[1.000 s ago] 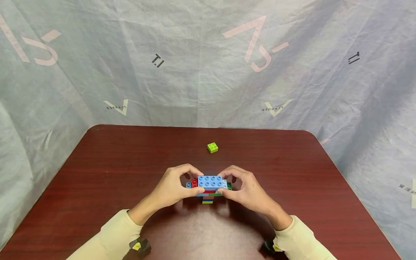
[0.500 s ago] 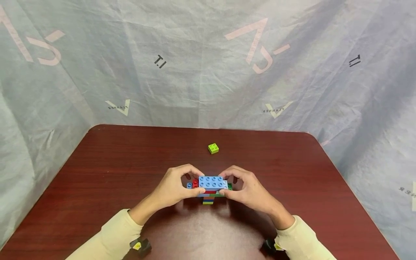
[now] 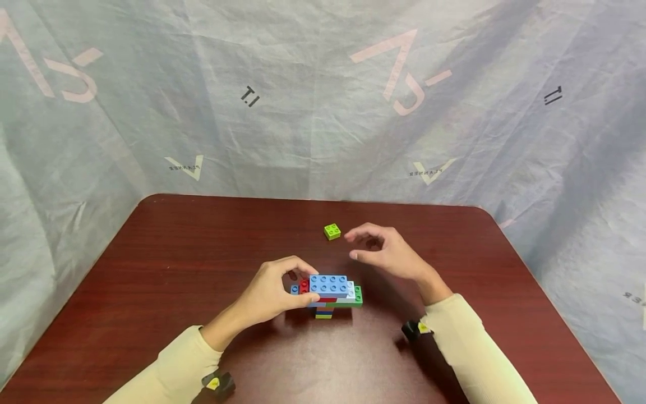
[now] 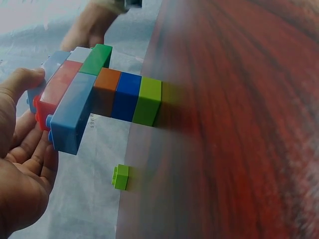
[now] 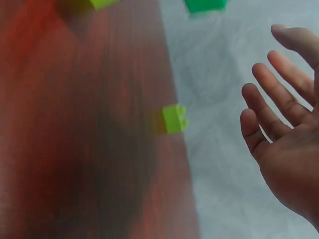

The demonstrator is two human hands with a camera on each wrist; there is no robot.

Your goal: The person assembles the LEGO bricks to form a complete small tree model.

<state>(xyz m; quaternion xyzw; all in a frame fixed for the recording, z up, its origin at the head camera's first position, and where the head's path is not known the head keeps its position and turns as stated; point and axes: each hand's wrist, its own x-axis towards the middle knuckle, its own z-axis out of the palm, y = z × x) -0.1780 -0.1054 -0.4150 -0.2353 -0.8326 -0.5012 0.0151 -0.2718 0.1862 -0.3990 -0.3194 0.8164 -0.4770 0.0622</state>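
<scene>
In the head view, a toy brick structure (image 3: 345, 301) stands on the table, wide at the top on a narrow stem. Its stem stacks orange, dark blue and lime bricks (image 4: 148, 101). Above sit green, light blue, red and white bricks, topped by a light blue brick (image 3: 328, 286). My left hand (image 3: 275, 289) pinches the left end of that top brick between thumb and fingers. Holding nothing, my right hand (image 3: 391, 252) hovers right of a loose lime brick (image 3: 332, 232), its fingers loosely bent and apart from it. The right wrist view shows the right palm (image 5: 294, 149) bare.
The dark red-brown table (image 3: 202, 241) has a rounded far edge. Behind it hangs a grey printed cloth (image 3: 282, 129), which also lines both sides. A black strap device (image 3: 218, 383) is at the left wrist, and another black device (image 3: 415, 330) at the right.
My right hand has let go of the structure and moved away from me, close to the loose lime brick. The left hand keeps its hold, and the structure stays in place.
</scene>
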